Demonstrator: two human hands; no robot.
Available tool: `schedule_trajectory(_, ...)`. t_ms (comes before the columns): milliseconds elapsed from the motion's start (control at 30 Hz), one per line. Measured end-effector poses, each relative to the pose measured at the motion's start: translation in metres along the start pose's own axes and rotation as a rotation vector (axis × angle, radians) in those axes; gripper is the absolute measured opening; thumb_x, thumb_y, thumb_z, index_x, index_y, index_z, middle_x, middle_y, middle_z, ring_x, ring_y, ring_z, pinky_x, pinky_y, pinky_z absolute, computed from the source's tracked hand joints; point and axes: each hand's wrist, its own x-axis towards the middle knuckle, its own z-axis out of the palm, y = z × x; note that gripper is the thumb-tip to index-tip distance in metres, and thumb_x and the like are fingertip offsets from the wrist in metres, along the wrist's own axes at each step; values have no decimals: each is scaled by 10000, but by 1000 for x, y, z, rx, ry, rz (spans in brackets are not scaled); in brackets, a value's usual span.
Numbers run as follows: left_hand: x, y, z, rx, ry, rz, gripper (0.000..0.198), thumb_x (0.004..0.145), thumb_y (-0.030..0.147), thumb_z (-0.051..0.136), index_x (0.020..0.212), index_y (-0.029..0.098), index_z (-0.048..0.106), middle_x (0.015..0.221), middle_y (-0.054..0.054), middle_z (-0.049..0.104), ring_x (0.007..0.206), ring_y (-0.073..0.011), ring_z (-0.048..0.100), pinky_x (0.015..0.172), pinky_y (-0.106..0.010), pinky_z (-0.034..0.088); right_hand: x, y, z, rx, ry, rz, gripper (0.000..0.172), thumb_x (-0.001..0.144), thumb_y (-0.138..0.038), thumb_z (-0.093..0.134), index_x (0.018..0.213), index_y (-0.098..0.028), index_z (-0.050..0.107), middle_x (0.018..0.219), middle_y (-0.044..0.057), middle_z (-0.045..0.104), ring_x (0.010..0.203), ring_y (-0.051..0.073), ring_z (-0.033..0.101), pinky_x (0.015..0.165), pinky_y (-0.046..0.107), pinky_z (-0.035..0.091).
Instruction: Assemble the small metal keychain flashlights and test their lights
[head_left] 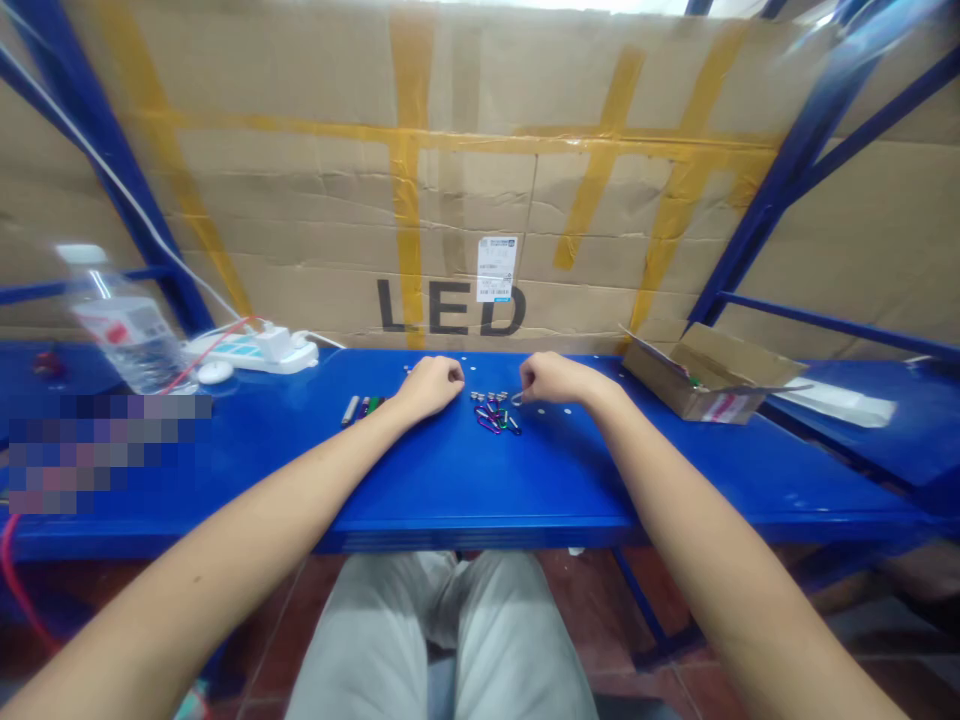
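Note:
My left hand (435, 386) rests on the blue table with its fingers curled into a pinch; whatever may be between them is hidden. Across from it, my right hand (553, 378) has its thumb and fingers closed on a small silver ring (516, 400). Between the hands lies a small pile of coloured carabiners (493, 418), purple, green and dark among them. Several small silver metal pieces (487, 396) sit just behind that pile. Beside my left forearm are a silver cylinder (350, 410) and several coloured ones (370, 405), partly covered by the arm.
An open cardboard box (705, 385) stands at the right, with a white packet (844, 398) beside it. At the left are a water bottle (124, 330) and a white power strip (255, 350) with cables. A large cardboard sheet (315, 220) closes off the back, between blue frame posts (757, 210).

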Motion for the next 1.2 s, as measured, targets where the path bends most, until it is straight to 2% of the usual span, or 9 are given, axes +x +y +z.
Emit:
schedule_trajectory(133, 3, 0, -4, 51, -62, 75, 162, 828, 224, 631, 893, 195, 776, 941, -66, 774, 928, -232, 695, 862, -329, 528, -2, -3, 0, -32, -198, -19, 163, 681, -259, 775, 796, -174, 698, 784, 34, 706, 685, 164, 622, 565, 248, 392)
schedule_trajectory(233, 7, -9, -23, 49, 0, 59, 228, 855, 219, 586, 974, 196, 780, 1007, -64, 775, 963, -224, 696, 915, -327, 516, -2, -4, 0, 1, -283, -41, 265, 677, -364, 806, 835, -175, 707, 774, 33, 701, 688, 166, 622, 561, 242, 392)
schedule_trajectory(333, 8, -29, -45, 87, 94, 29, 262, 864, 196, 556, 993, 184, 784, 1067, -76, 766, 1032, -231, 678, 984, -342, 485, -4, -3, -1, 62, -282, -60, 232, 780, -376, 720, 894, -175, 706, 758, 39, 694, 659, 158, 616, 548, 240, 387)
schedule_trajectory(433, 6, -48, -54, 118, -5, 54, 320, 866, 147, 512, 1030, 195, 782, 1139, -67, 751, 1104, -221, 656, 1019, -333, 460, -4, -3, -1, 88, -188, -51, 163, 853, -285, 611, 910, -156, 692, 778, 56, 702, 627, 145, 611, 555, 243, 392)
schedule_trajectory(533, 5, -55, -50, 159, -135, 74, 325, 885, 197, 520, 1099, 190, 766, 1208, -82, 725, 1121, -233, 648, 996, -332, 468, -3, -4, 1, 90, -110, -29, 133, 855, -226, 572, 872, -147, 678, 804, 66, 707, 614, 136, 603, 556, 240, 391)
schedule_trajectory(633, 8, -52, -42, 201, -196, 28, 301, 868, 271, 591, 1088, 166, 767, 1180, -112, 731, 1070, -256, 665, 944, -337, 490, -2, -5, 2, 101, -75, -26, 119, 845, -191, 556, 851, -151, 669, 816, 66, 708, 614, 131, 598, 545, 235, 383)
schedule_trajectory(767, 11, -47, -39, 210, -231, 8, 265, 824, 222, 635, 1038, 171, 783, 1128, -103, 750, 1045, -252, 677, 924, -323, 498, -3, -7, 3, 105, -84, -21, 121, 838, -181, 563, 867, -153, 677, 831, 71, 714, 619, 134, 600, 549, 235, 387)
schedule_trajectory(933, 13, -48, -42, 201, -258, 19, 289, 820, 160, 603, 1044, 172, 785, 1124, -84, 755, 1045, -237, 677, 934, -307, 490, -5, -10, 2, 97, -83, -22, 135, 863, -198, 565, 892, -151, 688, 847, 77, 719, 620, 132, 605, 558, 235, 389)
schedule_trajectory(1200, 16, -54, -38, 193, -281, 151, 368, 872, 152, 485, 1089, 188, 781, 1187, -88, 729, 1090, -228, 645, 977, -311, 465, -6, -10, 1, 97, -87, -6, 138, 864, -192, 564, 911, -156, 688, 848, 73, 720, 617, 132, 605, 561, 235, 394)
